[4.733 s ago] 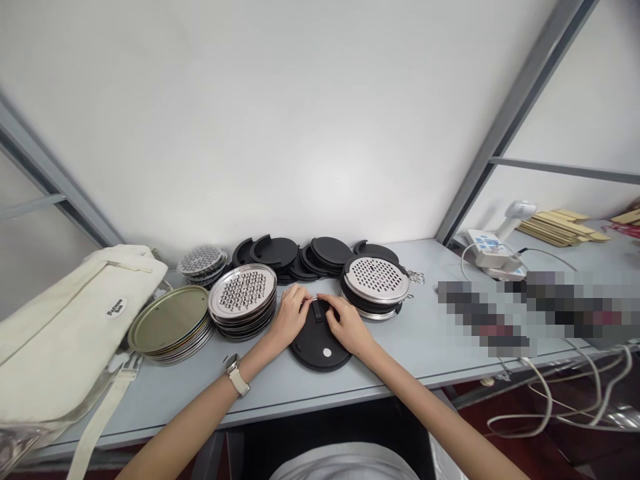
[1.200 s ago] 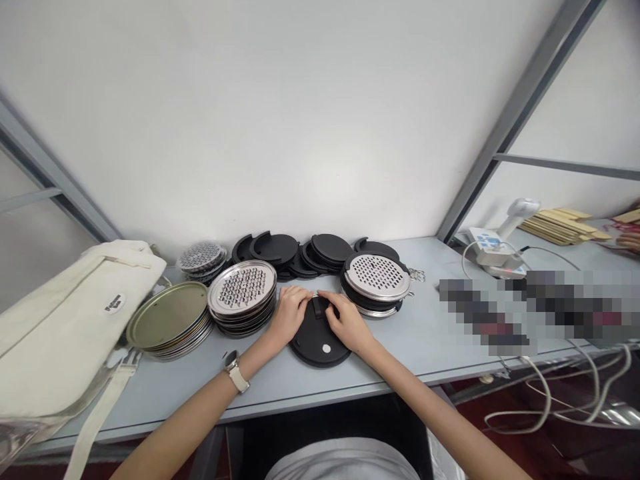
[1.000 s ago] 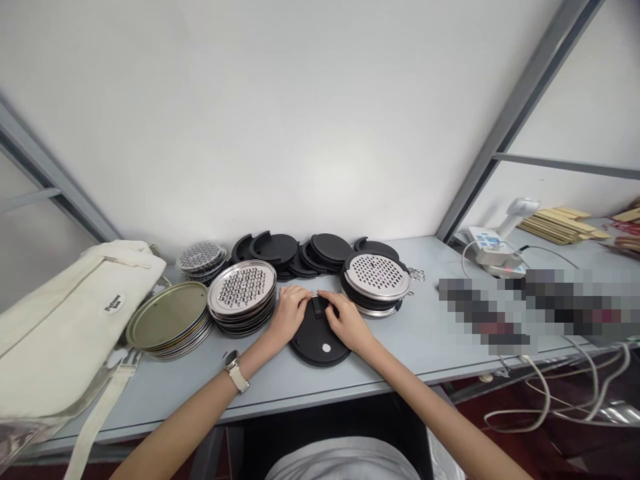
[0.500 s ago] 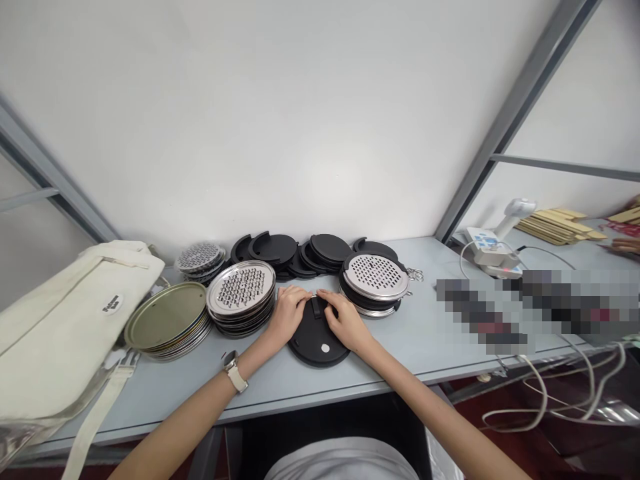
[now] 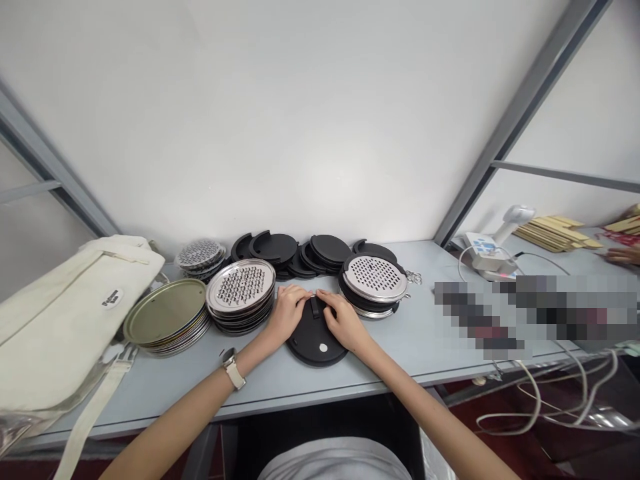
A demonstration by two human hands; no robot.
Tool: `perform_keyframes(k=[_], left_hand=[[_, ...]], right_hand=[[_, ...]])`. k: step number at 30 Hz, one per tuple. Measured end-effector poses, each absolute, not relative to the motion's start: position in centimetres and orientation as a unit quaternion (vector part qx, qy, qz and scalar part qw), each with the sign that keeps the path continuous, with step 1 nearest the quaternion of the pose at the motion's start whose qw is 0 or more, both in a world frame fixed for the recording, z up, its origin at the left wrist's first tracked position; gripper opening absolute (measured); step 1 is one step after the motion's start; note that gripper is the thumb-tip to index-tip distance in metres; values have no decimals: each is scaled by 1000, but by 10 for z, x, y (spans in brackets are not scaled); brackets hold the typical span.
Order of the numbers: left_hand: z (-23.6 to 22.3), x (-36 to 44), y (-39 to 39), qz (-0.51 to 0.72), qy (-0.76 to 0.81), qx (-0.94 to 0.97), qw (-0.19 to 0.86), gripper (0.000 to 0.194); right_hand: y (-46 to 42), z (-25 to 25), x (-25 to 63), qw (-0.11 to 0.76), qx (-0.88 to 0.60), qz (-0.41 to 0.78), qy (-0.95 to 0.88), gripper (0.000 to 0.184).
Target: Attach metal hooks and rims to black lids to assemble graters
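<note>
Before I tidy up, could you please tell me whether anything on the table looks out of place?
I see nothing spilled or broken, but the black discs at the back overlap unevenly, unlike the neater green-topped stack, and the strap of the cream bag hangs over the front edge of the table.

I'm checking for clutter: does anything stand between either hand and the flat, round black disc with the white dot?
Nothing visible does: the left hand and right hand both touch the flat, round black disc at its far edge. The stack of round silver metal grater plates stands to their left.
</note>
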State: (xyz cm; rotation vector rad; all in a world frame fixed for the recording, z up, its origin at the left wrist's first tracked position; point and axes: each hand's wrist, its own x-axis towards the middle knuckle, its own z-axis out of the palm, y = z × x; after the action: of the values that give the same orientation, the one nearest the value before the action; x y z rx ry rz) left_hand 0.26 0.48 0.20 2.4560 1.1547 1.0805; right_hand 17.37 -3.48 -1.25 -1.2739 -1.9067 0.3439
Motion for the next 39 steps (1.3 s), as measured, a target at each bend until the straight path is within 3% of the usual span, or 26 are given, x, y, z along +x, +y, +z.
perform_keyframes(k=[39], left_hand=[[-1, 5, 2, 352, 408, 838, 82, 19]], right_hand=[[-39, -9, 173, 399, -495, 135, -760, 45]])
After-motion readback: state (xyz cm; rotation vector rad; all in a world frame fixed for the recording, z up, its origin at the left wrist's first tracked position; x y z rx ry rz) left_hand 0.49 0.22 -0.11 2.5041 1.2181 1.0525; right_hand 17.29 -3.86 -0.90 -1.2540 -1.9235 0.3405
